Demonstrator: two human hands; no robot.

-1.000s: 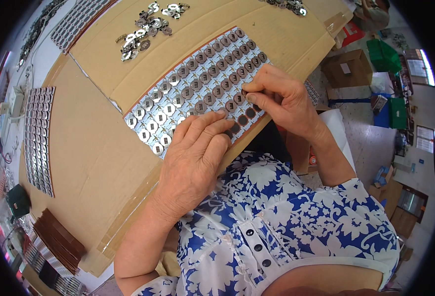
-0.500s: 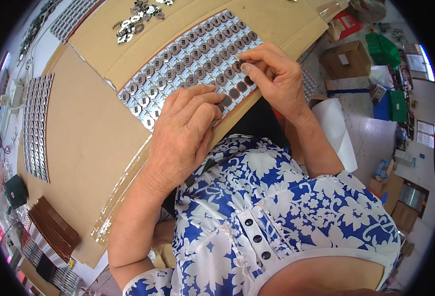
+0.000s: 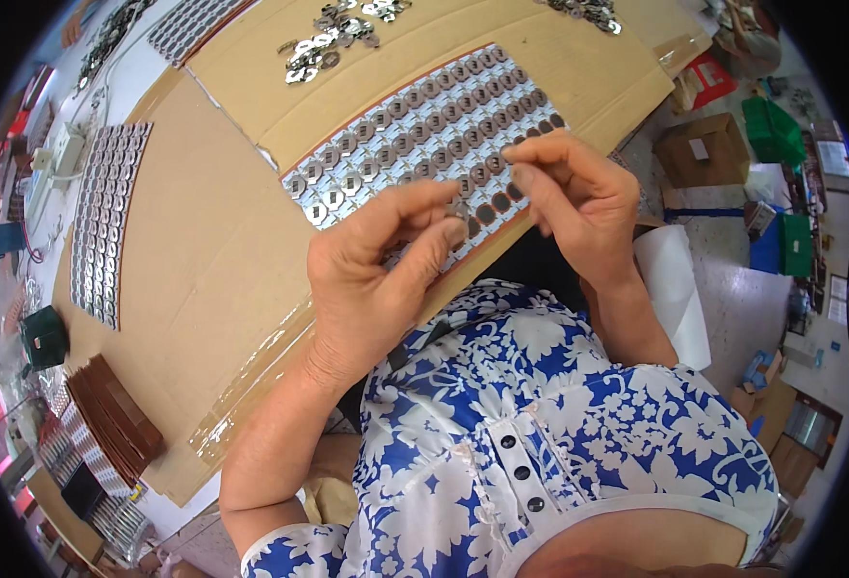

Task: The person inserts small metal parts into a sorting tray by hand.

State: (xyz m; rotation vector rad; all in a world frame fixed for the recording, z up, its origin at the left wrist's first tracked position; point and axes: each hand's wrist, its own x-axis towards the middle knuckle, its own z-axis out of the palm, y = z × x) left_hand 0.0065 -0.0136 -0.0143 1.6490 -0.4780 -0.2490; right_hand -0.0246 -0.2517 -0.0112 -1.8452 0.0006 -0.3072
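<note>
- Grip of the left hand (image 3: 371, 255) is curving over the disc sheet (image 3: 345, 206); pinching or not, I cannot tell.
- Grip of the right hand (image 3: 588, 197) is hovering there, equally unclear.
- The disc sheet is lying on the tabletop (image 3: 212, 212).

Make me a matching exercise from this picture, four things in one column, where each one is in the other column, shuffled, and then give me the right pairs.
Things
1. Central sheet of round parts
2. Loose metal pieces
3. Brown stack
4. Cardboard box

Places
A. Lower left of the picture
B. Right side of the picture, off the tabletop
C. Partly hidden by the left hand and right hand
D. On the tabletop, close to the picture's top edge

Pairs: 1-C, 2-D, 3-A, 4-B
</note>
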